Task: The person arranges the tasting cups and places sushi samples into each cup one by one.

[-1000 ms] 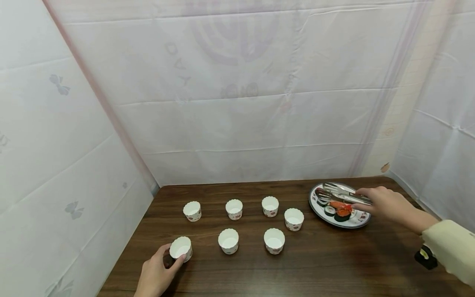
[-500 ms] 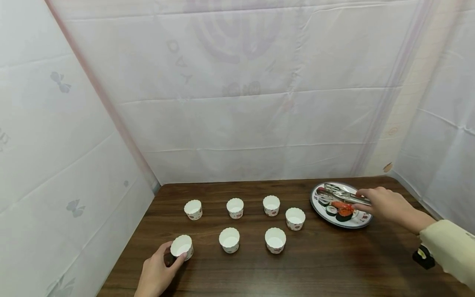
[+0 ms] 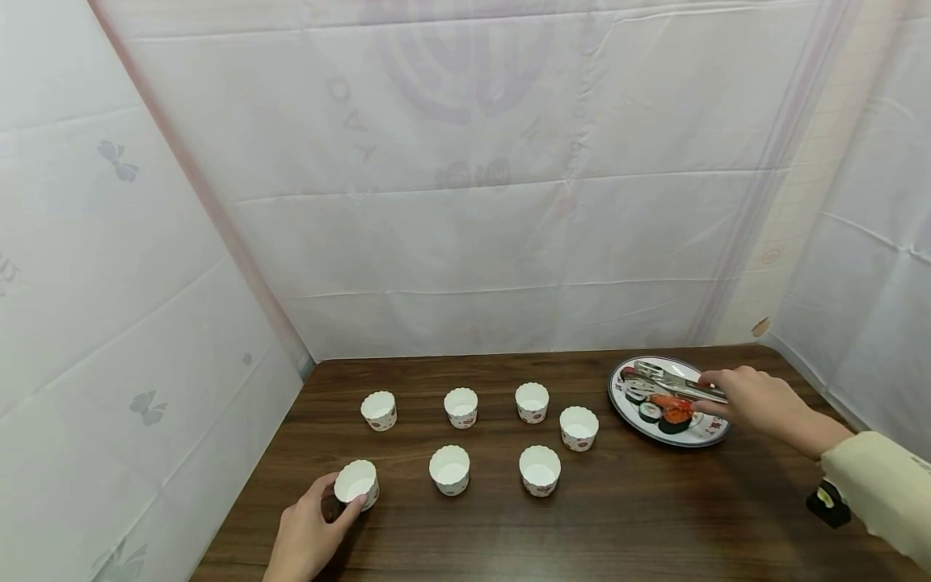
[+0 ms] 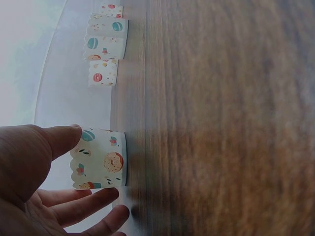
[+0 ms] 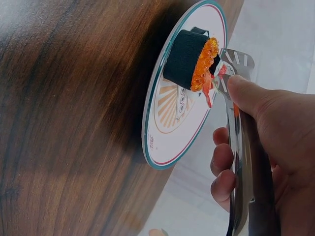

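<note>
My left hand (image 3: 309, 529) holds a white scalloped paper baking cup (image 3: 355, 482) at the table's front left, thumb on one side and fingers on the other. Donut and macaron prints show on this cup (image 4: 101, 162) in the left wrist view. At the right, my right hand (image 3: 760, 408) grips metal serving tongs (image 3: 676, 383) above a round plate (image 3: 709, 435). The tongs' slotted ends hang over the sushi at the plate's left side; whether they touch a piece cannot be told. A seaweed-wrapped piece with orange roe (image 5: 184, 59) sits nearest the hand, beside a cucumber-type roll (image 3: 650, 412).
Several more paper cups stand in two loose rows across the table, among them a front middle cup (image 3: 449, 471) and one nearest the plate (image 3: 579, 429). White cloth (image 3: 465, 242) hangs behind the dark wooden table (image 3: 618, 525) and at both sides.
The two ends of the tongs have come nearer each other over the sushi. My left hand stays on the same cup. The head view has shifted slightly.
</note>
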`<action>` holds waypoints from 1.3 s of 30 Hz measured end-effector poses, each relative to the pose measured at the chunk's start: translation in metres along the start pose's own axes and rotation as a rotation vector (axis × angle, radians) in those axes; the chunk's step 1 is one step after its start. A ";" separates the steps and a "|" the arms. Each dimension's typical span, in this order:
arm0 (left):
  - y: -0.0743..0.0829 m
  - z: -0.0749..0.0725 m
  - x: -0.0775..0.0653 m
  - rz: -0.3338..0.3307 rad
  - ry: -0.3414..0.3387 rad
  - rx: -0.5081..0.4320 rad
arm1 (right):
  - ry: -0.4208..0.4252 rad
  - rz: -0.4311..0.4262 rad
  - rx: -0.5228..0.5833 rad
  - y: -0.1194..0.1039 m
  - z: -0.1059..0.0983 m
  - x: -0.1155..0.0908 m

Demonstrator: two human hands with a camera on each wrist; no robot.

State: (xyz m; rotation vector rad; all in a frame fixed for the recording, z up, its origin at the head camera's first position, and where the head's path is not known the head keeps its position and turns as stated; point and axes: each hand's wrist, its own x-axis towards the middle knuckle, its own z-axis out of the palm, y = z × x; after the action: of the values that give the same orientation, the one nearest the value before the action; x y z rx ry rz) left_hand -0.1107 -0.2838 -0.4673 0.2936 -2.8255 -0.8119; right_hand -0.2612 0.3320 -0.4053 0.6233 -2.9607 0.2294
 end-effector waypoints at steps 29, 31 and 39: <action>0.001 0.000 0.000 0.012 0.015 -0.004 | 0.073 -0.038 -0.035 0.001 -0.004 -0.001; 0.000 0.000 0.000 0.009 0.015 -0.002 | 0.075 -0.037 -0.037 0.001 -0.006 0.000; 0.001 -0.001 0.000 0.020 0.012 -0.009 | 0.075 -0.068 -0.051 0.003 -0.015 0.002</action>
State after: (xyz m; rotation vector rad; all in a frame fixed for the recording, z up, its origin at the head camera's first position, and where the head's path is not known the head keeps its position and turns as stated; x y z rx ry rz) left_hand -0.1103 -0.2834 -0.4665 0.2673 -2.8077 -0.8159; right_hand -0.2630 0.3362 -0.3911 0.6913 -2.8584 0.1675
